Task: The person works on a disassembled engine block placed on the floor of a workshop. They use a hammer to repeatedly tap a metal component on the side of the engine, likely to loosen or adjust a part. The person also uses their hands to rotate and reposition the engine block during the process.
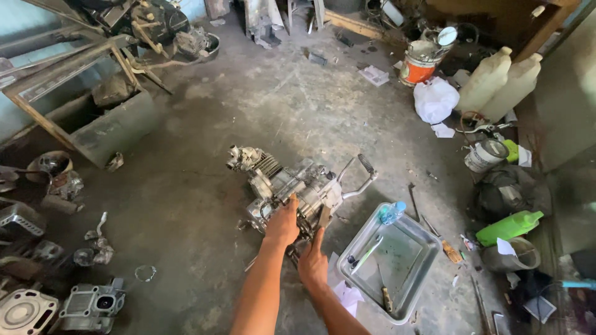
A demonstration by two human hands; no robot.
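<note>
A grimy grey motorcycle engine with a kick lever sticking out to the right lies on the concrete floor in the middle of the head view. My left hand is on the near side of the engine casing, its fingers curled over the edge. Just below and to the right, my right hand grips the engine's lower near corner with the thumb pointing up. What lies under either palm is hidden.
A steel tray with small tools sits right of my hands, a blue-capped bottle at its far edge. Engine parts lie at the left. A green bottle, a paint can, white jugs and an orange bucket crowd the right.
</note>
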